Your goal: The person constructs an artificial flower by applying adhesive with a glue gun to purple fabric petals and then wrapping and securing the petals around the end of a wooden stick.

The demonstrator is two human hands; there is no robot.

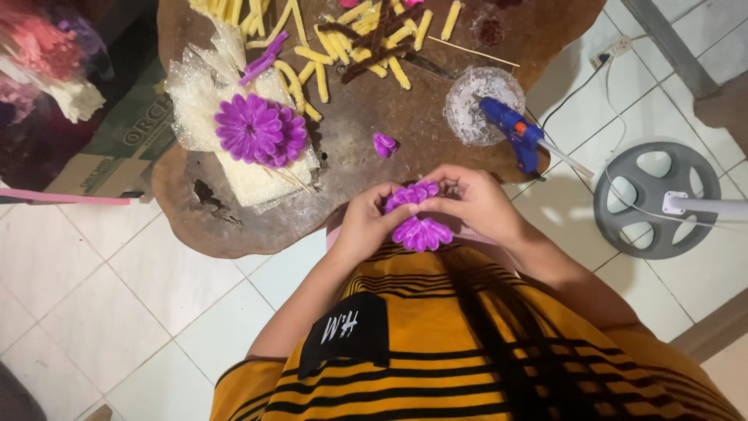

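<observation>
While both your left hand [366,222] and right hand [475,201] pinch the half-built purple flower [418,218] between closed fingertips, you seem mid-assembly; the loose purple petal [384,144] lies just beyond your fingers for adding.

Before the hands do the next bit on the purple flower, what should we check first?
1. Both hands on the flower: the left hand and right hand both grip the purple flower. Ok.
2. Spare petal close by: a loose purple petal lies on the wooden table just beyond the hands. Ok.
3. Glue gun parked safely: the blue glue gun rests with its tip in the clear dish, apart from the hands. Ok.
4. Glue gun hot: cannot tell.
5. Finished flowers out of the way: the purple flowers sit on the white netting, off to the left. Ok.
</observation>
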